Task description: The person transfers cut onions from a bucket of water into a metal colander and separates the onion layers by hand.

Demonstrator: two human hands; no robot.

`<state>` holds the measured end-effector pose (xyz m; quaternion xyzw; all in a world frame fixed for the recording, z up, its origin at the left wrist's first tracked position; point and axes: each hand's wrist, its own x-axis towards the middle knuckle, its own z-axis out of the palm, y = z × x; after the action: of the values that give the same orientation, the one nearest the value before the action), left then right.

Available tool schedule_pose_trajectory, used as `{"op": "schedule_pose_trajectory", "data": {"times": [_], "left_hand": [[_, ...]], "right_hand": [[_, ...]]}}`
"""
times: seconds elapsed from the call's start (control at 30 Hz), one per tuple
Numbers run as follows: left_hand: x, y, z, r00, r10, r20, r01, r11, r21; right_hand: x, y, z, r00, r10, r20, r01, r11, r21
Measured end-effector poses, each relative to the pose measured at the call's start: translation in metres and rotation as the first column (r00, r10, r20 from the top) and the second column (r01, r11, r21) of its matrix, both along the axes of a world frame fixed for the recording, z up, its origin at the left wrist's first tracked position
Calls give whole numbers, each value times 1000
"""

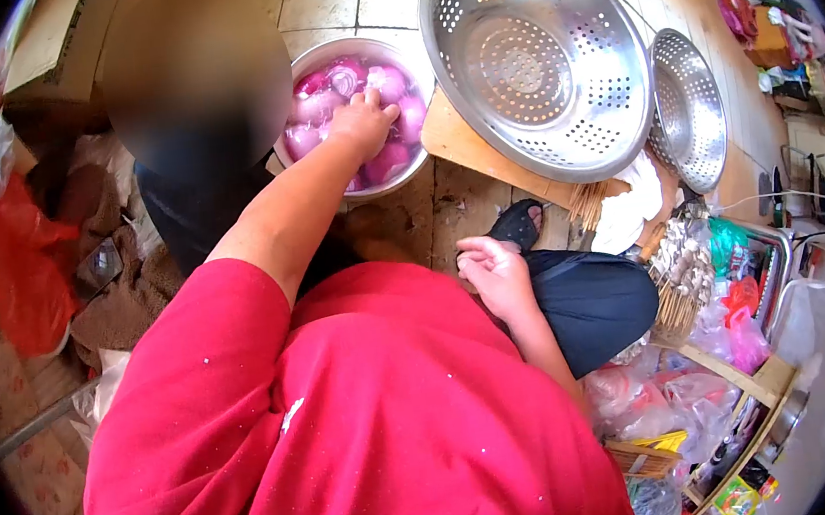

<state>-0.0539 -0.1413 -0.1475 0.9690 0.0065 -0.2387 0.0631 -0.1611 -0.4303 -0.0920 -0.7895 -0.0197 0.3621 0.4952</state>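
Note:
A white-rimmed bowl (420, 68) holds several peeled red onions (318, 106) lying in water. My left hand (363, 124) reaches over the bowl's near side onto the onions, its thumb and a finger apart. Its other fingertips are partly hidden, and I make out no onion gripped in it. My right hand (496, 271) rests by my bent right knee (598, 298), fingers loosely bent, with nothing visible in them. A large steel colander (529, 69) stands tilted on a wooden board (466, 143), to the right of the bowl.
A second colander (688, 108) stands farther right. Thin wooden skewers (586, 204) lie by a white cloth (629, 210), and bundled skewers with greyish pieces (683, 264) are near my knee. Plastic bags (664, 397) crowd the lower right. At left are a red bag (22, 268) and cardboard (48, 44).

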Motion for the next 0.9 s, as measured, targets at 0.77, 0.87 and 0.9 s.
{"op": "schedule_pose_trajectory", "data": {"times": [0.77,0.87,0.9], "left_hand": [[-35,43,119,486,823,-294,-243,-196,-950],[-38,36,152,550,809,-208,-174,-133,-976],[-36,32,157,629,769,-112,-158,-14,-987]], "right_hand": [[102,32,35,617,-685,-388,778,455,433],[94,36,43,673,-687,-276,727,543,421],[91,35,41,697,-667,-265,702,558,442]]}}
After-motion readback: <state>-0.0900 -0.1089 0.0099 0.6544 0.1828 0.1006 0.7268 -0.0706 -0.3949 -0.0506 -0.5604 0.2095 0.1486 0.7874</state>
